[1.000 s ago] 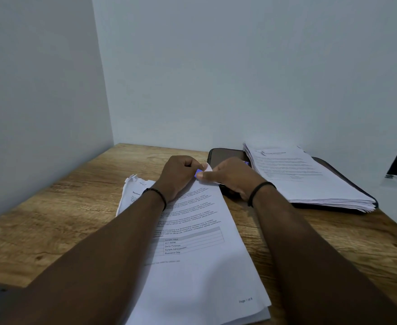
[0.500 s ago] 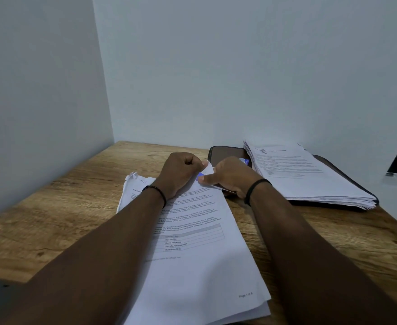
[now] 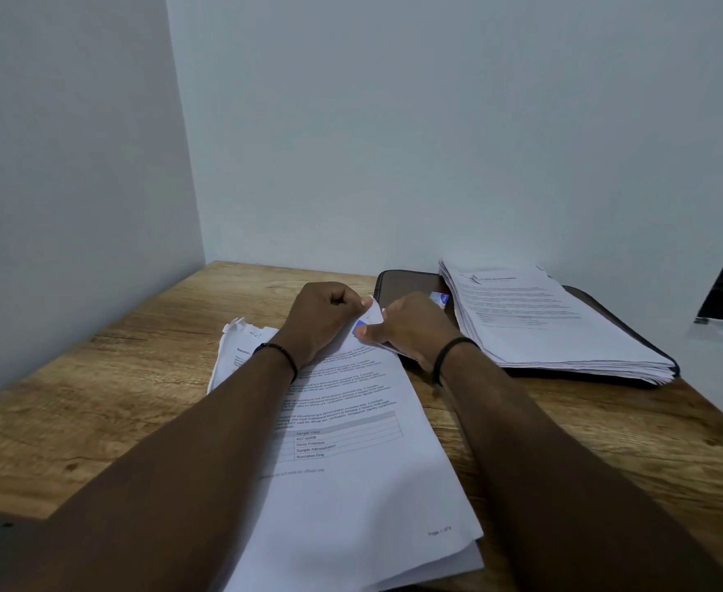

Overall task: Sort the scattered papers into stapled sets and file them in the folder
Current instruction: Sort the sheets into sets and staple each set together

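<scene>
Only the head view to go on, looking down both forearms. The near paper set (image 3: 351,484) lies flat on the tabletop (image 3: 95,399), long edge running away from the person, which puts its far corner right where both hands meet. The left hand (image 3: 325,318) is curled into a fist pinching that lifted corner, and the right hand (image 3: 411,331) pinches the same corner from the other side, thumb on top. There's a small blue thing (image 3: 359,327) between them, maybe a clip or tab, too tiny to call. Probably they're squaring the corner up for fastening. The dark folder (image 3: 407,284) lies flat at the far right, near at hand, with a finished-looking stack (image 3: 556,331) on it.
</scene>
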